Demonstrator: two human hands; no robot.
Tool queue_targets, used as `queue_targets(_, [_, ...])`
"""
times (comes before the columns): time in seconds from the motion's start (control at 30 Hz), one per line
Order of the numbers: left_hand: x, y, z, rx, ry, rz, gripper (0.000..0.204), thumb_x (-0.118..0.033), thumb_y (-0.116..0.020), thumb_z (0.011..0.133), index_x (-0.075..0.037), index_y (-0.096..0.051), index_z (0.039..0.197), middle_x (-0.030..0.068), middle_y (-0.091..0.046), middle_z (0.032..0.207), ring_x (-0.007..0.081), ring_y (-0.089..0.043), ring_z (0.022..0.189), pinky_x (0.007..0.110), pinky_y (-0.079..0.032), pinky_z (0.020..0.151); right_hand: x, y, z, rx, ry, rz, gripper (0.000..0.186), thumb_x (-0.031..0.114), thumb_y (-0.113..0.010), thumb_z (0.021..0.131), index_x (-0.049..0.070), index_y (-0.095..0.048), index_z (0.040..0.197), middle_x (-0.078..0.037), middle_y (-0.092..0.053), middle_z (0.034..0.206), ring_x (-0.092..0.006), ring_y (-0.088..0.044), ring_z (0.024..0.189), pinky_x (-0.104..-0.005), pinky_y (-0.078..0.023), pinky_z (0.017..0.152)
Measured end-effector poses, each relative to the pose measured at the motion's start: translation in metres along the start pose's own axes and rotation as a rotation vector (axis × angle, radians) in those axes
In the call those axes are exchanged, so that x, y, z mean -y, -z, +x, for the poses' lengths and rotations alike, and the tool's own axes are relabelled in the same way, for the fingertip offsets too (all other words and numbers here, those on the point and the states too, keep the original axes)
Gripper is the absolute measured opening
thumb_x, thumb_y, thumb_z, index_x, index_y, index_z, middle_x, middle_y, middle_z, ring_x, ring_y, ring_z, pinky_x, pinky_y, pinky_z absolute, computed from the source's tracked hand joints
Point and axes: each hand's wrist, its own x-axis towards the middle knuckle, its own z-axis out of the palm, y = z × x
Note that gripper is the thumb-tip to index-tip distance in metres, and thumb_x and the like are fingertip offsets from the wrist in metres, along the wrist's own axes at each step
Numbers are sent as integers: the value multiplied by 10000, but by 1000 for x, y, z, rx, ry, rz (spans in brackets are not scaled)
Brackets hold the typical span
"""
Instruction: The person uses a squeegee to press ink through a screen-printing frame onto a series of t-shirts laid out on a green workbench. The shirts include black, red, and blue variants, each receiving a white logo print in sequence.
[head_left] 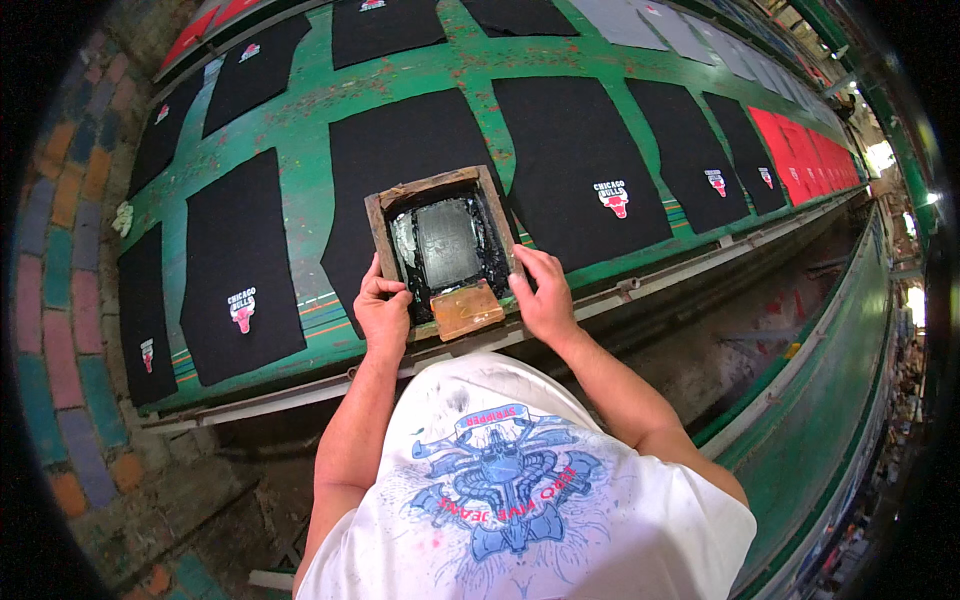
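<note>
A small wooden screen-printing frame (504, 222) rests over the lower part of a black cloth panel (405, 135) on the green table. Wet black ink lines its inside, around a greyish rectangle of mesh (450, 240). A wooden squeegee (468, 312) leans at the frame's near end. My left hand (383, 312) closes round the near left corner, and my right hand (543, 290) grips the right side near its near corner. Whatever lies directly under the frame is hidden.
Printed black panels (243, 270) lie left of the frame, others (580, 150) to the right. Red panels (800, 150) follow farther right, grey ones (620, 22) at the back. A metal rail (640, 290) runs along the green table's (310, 190) near edge. Brick paving (60, 290) lies left.
</note>
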Motion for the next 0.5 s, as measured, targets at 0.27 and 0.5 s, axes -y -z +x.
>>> queue_targets(0.27, [4, 2, 0, 11, -40, -6, 193, 166, -737, 746, -20, -687, 764, 291, -558, 1678, 286, -617, 1494, 385, -490, 1168, 49, 3, 14, 398, 675, -97, 364, 135, -756, 911, 44, -786, 1261, -132, -761, 1249, -330, -698, 1209, -464, -557, 1053])
queue_targets(0.5, [11, 2, 2, -10, -63, 11, 230, 180, -740, 742, -30, -651, 767, 215, -542, 1720, 219, -684, 1358, 359, -528, 1090, 42, 4, 102, 744, 512, 17, 345, -17, -655, 855, 69, -803, 1154, -198, -794, 1117, -414, -757, 1110, -518, -608, 983])
